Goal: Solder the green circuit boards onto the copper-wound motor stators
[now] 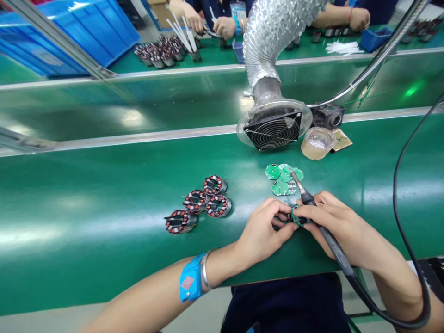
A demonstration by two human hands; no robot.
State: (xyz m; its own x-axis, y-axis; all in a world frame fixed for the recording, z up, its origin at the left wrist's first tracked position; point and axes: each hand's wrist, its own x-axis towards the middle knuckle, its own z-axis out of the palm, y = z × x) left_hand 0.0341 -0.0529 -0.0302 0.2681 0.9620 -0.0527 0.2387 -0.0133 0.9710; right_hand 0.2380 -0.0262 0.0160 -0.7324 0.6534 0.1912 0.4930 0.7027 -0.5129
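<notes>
The left hand [265, 229] pinches a wound core [290, 216] between thumb and fingers at the near edge of the desk [104, 194], and a round green board [299, 215] sits against the core's right side. The right hand [342, 226] is closed around a soldering iron [328, 238], with its fingertips also on the board; the iron's tip points away from the piece, over a pile of loose green boards [285, 173], though whether it touches them I cannot tell. Judging by this, one piece is partway through, core and board together in the hands, and how many joints are made is hidden by the fingers. Four wound rings [204, 201] lie grouped to the left with no green board visible on them, so they look untouched by this step, and about five boards remain in the pile. Beyond the boards, beside the fan [274, 132], a tan round tub [314, 151] contains silvery, crumbly material; a flat square tin [342, 140] with something yellowish stands against it. On the far desk, a small blue tray [371, 42] has dark contents, too blurred to name, and a large blue bin [111, 32] shows some pale items near its top.
</notes>
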